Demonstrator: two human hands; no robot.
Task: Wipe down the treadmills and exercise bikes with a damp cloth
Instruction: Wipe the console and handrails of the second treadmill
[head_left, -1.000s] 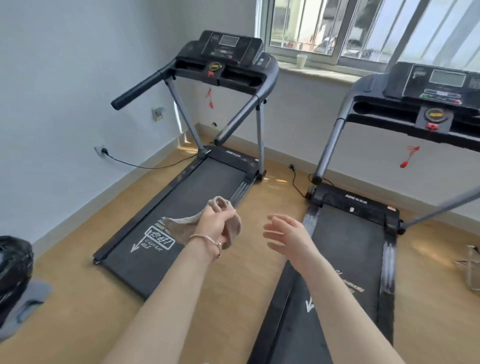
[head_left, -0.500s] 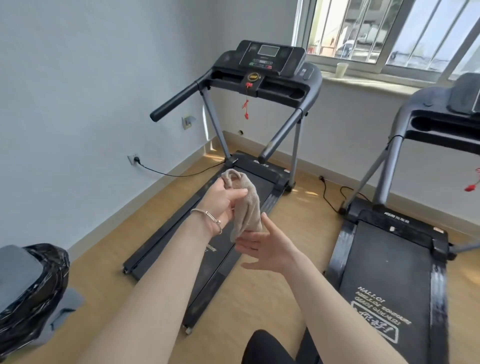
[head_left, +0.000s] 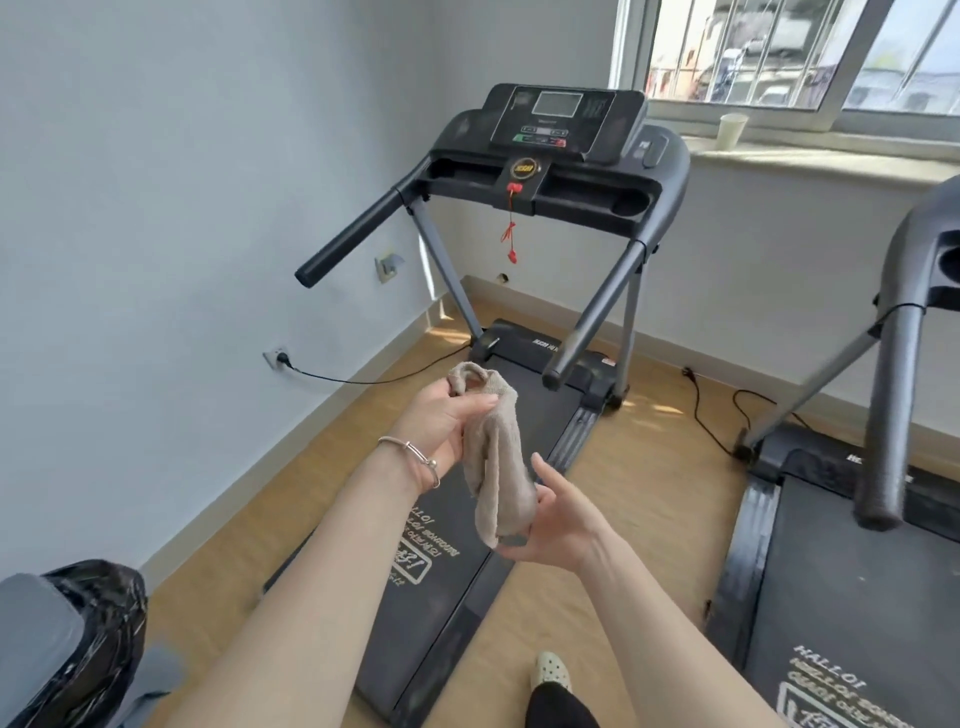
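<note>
A beige cloth hangs between my two hands in front of me. My left hand, with a bracelet on the wrist, grips the cloth's top end. My right hand curls round its lower end from below. Straight ahead stands a dark treadmill with a console, two handlebars and a red safety cord. Its belt runs under my hands. A second treadmill stands to the right, only partly in view.
A power cord runs from a wall socket across the floor to the first treadmill. Another cable lies between the machines. A paper cup stands on the window sill. A black plastic-wrapped object sits at the lower left.
The view has moved closer to the left treadmill. My right hand has come up from beside the cloth and taken hold of its lower end; my left hand still grips the top.
</note>
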